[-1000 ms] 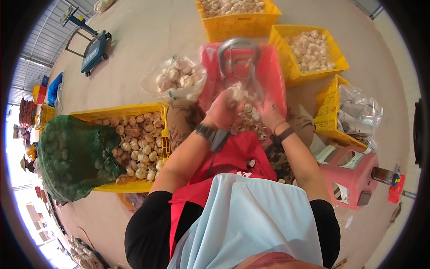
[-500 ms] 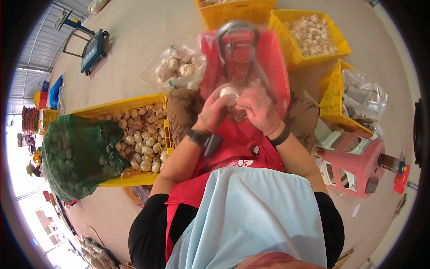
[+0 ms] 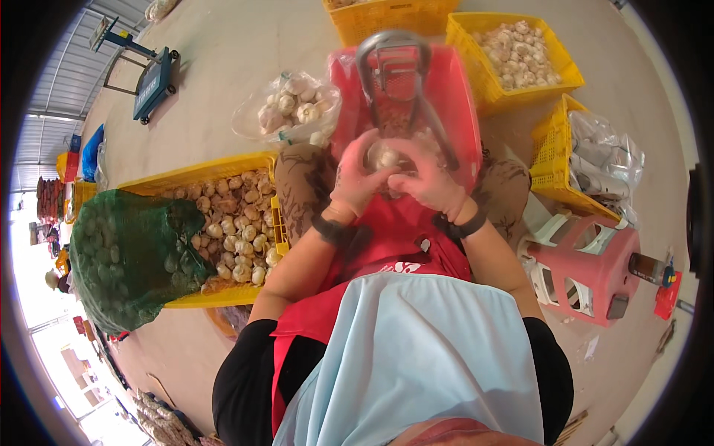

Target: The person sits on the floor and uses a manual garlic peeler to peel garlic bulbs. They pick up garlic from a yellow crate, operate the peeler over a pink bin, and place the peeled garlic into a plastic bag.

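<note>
Between both hands (image 3: 355, 180) (image 3: 431, 178) sits garlic (image 3: 385, 157), long axis unclear.

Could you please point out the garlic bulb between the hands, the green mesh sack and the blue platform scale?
Garlic bulb (image 3: 384, 156), head view: pale middle.
Green mesh sack (image 3: 123, 256), head view: bulging side.
Blue platform scale (image 3: 153, 88), head view: flat deck.

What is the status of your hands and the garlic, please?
Left hand curled around one garlic bulb; right hand at it, exact grip blurred. Bulb over red tub. Gray frame just beyond, seemingly not blocking.
</note>
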`<state>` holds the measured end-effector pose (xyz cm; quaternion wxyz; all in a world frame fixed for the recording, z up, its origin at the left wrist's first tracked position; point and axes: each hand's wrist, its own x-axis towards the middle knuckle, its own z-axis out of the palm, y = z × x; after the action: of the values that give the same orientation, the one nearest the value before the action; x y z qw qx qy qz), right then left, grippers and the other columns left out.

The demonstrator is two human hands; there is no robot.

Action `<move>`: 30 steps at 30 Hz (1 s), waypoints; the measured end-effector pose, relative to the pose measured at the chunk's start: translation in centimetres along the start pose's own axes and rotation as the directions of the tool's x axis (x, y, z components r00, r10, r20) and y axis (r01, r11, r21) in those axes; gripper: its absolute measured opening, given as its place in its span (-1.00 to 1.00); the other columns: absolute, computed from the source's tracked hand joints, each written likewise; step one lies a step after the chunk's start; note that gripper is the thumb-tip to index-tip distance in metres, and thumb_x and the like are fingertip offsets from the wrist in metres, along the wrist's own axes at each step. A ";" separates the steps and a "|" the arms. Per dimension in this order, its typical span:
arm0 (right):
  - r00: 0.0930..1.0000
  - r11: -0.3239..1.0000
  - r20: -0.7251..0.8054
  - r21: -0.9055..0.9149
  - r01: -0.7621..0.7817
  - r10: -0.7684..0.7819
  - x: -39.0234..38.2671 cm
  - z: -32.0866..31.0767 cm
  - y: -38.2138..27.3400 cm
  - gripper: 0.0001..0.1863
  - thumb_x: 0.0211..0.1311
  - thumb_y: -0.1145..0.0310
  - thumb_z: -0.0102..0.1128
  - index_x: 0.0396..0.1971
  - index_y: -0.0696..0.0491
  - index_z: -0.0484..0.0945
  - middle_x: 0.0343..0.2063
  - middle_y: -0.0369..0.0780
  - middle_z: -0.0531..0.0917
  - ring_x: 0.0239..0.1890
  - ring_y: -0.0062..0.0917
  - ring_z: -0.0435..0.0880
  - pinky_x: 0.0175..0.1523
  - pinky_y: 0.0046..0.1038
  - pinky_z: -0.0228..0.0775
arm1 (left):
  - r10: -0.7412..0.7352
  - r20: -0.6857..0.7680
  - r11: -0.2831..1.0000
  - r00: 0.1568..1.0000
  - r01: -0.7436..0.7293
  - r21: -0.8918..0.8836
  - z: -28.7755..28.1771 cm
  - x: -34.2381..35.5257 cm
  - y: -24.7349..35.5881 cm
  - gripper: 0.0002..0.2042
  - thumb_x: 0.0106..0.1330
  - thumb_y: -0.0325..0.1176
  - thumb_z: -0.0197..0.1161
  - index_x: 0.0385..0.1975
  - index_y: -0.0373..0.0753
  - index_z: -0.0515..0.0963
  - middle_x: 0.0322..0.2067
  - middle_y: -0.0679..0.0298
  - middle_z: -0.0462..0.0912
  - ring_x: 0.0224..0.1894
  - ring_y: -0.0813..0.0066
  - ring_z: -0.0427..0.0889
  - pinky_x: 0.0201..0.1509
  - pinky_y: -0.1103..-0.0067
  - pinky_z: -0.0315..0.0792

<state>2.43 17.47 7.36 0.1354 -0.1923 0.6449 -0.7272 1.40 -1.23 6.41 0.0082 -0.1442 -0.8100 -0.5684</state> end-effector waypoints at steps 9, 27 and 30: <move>0.950 0.964 -0.292 0.263 -0.032 0.111 -0.3 0.5 -0.3 -0.62 0.26 0.43 0.24 0.02 0.12 0.36 -0.10 -0.26 0.51 -0.10 -0.58 0.53 0.04 -0.53 0.42 | -0.011 0.030 0.900 0.999 0.023 -0.434 0.7 1.2 0.7 -0.23 0.01 -0.56 0.44 0.27 -0.33 0.20 0.15 0.13 0.42 0.13 0.37 0.48 0.20 0.48 0.43; 0.954 0.795 -0.264 -0.544 -0.269 0.142 0.5 -5.1 -5.3 -0.47 0.28 0.38 0.18 0.16 0.25 0.21 -0.40 0.11 0.59 -0.36 -0.08 0.66 -0.29 -0.28 0.46 | -0.124 0.492 0.372 0.862 0.500 -0.782 1.9 7.4 -1.2 -0.42 0.14 -0.48 0.28 0.21 -0.27 0.30 0.01 0.30 0.49 0.05 0.48 0.48 0.20 0.52 0.34; 0.962 0.808 -0.250 -0.540 -0.235 0.112 0.4 -5.1 -5.4 -0.45 0.28 0.37 0.19 0.17 0.25 0.20 -0.41 0.12 0.58 -0.37 -0.08 0.66 -0.29 -0.27 0.45 | -0.121 0.505 0.361 0.855 0.512 -0.780 2.0 7.8 -1.0 -0.41 0.13 -0.50 0.28 0.22 -0.25 0.30 -0.03 0.31 0.50 0.03 0.48 0.49 0.19 0.51 0.34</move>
<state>-0.02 22.54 12.23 0.0713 -0.0875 0.8561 -0.5043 -6.02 2.04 6.21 -0.3310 -0.0659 -0.3797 -0.8613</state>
